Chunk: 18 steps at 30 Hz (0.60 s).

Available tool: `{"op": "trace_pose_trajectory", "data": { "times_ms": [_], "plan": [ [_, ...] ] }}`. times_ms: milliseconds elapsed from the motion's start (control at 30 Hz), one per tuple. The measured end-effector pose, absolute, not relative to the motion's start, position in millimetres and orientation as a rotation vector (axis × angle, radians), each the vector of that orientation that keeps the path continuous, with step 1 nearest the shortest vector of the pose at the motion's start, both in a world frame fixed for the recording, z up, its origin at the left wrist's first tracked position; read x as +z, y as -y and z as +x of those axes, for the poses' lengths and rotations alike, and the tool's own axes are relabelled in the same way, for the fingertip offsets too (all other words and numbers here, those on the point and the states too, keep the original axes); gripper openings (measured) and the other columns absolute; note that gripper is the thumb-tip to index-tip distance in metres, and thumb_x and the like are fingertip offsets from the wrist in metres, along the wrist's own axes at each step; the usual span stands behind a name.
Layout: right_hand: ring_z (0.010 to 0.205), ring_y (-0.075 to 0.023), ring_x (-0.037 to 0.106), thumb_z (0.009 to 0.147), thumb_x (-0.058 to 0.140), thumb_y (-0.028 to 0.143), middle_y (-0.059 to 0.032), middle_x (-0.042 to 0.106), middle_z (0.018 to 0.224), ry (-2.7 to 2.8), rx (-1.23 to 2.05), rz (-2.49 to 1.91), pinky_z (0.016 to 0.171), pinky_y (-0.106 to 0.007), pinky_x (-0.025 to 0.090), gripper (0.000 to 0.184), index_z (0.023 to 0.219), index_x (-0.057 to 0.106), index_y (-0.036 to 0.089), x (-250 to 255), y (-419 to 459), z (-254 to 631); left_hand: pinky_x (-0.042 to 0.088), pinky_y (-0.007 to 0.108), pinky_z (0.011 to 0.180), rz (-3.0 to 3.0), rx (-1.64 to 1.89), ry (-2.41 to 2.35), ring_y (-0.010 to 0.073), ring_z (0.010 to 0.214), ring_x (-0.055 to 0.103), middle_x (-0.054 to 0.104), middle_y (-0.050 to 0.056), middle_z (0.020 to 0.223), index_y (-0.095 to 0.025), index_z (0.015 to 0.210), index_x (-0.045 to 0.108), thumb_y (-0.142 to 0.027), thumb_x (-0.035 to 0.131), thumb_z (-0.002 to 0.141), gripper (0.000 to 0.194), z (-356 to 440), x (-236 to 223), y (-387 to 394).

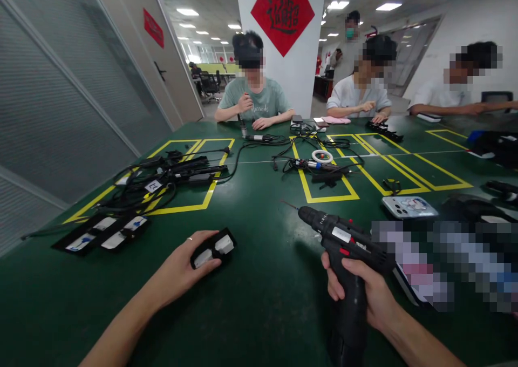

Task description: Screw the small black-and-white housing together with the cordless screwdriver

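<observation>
My right hand (378,291) is wrapped around the handle of a black cordless drill (352,302). A thin bit points from its chuck toward the far left, above the tabletop, apart from other things. Between the thumb and fingers of my left hand (182,275), a small black frame with white blocks (224,244) is gripped on or just above the table; which, I cannot tell. To the left of that hand lie black panels with white and blue parts (111,232). The back side of the held frame is hidden.
Tangled black cables and tools (182,172) cover a yellow-taped area at left. Farther right are a white ring (322,156) and more tools. A phone (409,207) lies beyond the drill. Several people sit across the green table (259,216); one holds a dark tool.
</observation>
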State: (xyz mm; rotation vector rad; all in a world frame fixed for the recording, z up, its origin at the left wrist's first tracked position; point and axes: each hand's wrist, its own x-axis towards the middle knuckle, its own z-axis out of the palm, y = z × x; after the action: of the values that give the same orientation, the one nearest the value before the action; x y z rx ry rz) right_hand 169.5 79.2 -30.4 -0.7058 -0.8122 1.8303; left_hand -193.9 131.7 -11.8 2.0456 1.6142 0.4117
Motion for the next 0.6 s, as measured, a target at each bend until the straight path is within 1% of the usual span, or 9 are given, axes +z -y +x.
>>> {"op": "trace_pose_trajectory", "data": {
  "times_ms": [67, 133, 233, 300, 400, 600],
  "plan": [
    [0.049, -0.0143, 0.045, 0.088, 0.029, 0.023, -0.0045, 0.051, 0.054, 0.816, 1.840, -0.701, 0.055, -0.031, 0.034, 0.033, 0.090, 0.058, 0.008, -31.0, -78.1, 170.5, 0.041, 0.042, 0.097, 2.060, 0.455, -1.580, 0.0264, 0.112, 0.048, 0.047, 0.006, 0.126, -0.026, 0.125, 0.042, -0.048, 0.056, 0.075, 0.056, -191.5, -12.3, -133.8],
    [0.049, -0.0148, 0.045, 0.088, 0.030, 0.022, -0.0041, 0.050, 0.053, 0.825, 1.831, -0.690, 0.055, -0.032, 0.034, 0.032, 0.091, 0.059, 0.007, -29.9, -77.4, 172.0, 0.041, 0.042, 0.096, 2.056, 0.499, -1.564, 0.0262, 0.111, 0.049, 0.049, 0.006, 0.124, -0.025, 0.123, 0.045, -0.048, 0.057, 0.074, 0.055, -186.8, -14.3, -135.6],
    [0.051, -0.0166, 0.046, 0.088, 0.030, 0.021, -0.0041, 0.050, 0.053, 0.840, 1.828, -0.692, 0.056, -0.033, 0.033, 0.034, 0.102, 0.058, 0.007, -26.6, -78.0, 174.2, 0.041, 0.041, 0.095, 2.065, 0.540, -1.494, 0.0256, 0.108, 0.050, 0.052, 0.006, 0.120, -0.025, 0.121, 0.047, -0.048, 0.058, 0.073, 0.055, -174.0, -16.2, -137.7],
    [0.052, -0.0173, 0.047, 0.089, 0.029, 0.024, -0.0051, 0.052, 0.054, 0.847, 1.852, -0.721, 0.056, -0.033, 0.032, 0.037, 0.109, 0.055, 0.006, -25.0, -79.2, 175.7, 0.041, 0.039, 0.094, 2.081, 0.538, -1.425, 0.0239, 0.106, 0.051, 0.054, 0.005, 0.118, -0.025, 0.121, 0.048, -0.046, 0.061, 0.072, 0.055, -162.2, -15.2, -140.4],
    [0.052, -0.0174, 0.046, 0.090, 0.029, 0.025, -0.0052, 0.052, 0.054, 0.853, 1.863, -0.767, 0.056, -0.033, 0.032, 0.038, 0.112, 0.053, 0.005, -23.9, -79.9, 177.8, 0.042, 0.036, 0.091, 2.109, 0.514, -1.330, 0.0222, 0.103, 0.053, 0.055, 0.004, 0.115, -0.025, 0.119, 0.050, -0.045, 0.063, 0.070, 0.054, -142.8, -11.8, -148.8],
    [0.048, -0.0151, 0.043, 0.088, 0.028, 0.021, -0.0076, 0.054, 0.062, 0.867, 1.839, -0.755, 0.053, -0.033, 0.032, 0.035, 0.102, 0.056, 0.006, -18.8, -59.9, 177.3, 0.040, 0.036, 0.092, 2.116, 0.482, -1.152, 0.0230, 0.104, 0.052, 0.055, 0.006, 0.117, -0.023, 0.118, 0.051, -0.044, 0.065, 0.068, 0.055, -111.9, -11.6, -174.4]
  ]
}}
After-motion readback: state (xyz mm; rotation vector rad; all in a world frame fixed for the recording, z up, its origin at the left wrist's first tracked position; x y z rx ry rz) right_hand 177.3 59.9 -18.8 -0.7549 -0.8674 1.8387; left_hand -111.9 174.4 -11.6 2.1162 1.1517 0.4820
